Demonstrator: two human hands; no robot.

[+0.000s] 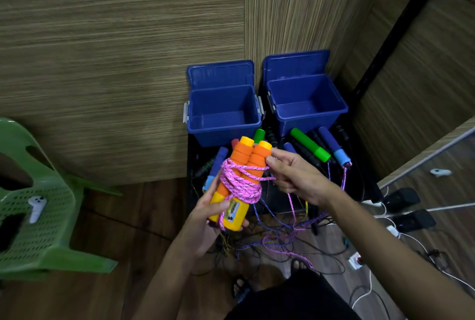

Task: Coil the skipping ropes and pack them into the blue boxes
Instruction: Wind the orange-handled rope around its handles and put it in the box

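My left hand [205, 219] grips the lower ends of two orange and yellow skipping-rope handles [244, 165] held side by side. A pink rope [240, 186] is wound round them in several turns. My right hand [295, 175] pinches the pink rope just right of the handles, and the loose tail hangs down towards the floor. Behind them, two blue boxes stand open on a black stand: the left box [223, 127] and the right box [307, 110], both with nothing inside.
More skipping ropes lie in front of the boxes, with green handles [311, 145], blue handles [334, 146] and black ones. Tangled ropes and cables [282, 240] trail over the wooden floor. A green plastic chair [33, 206] stands at the left. A wooden partition rises behind.
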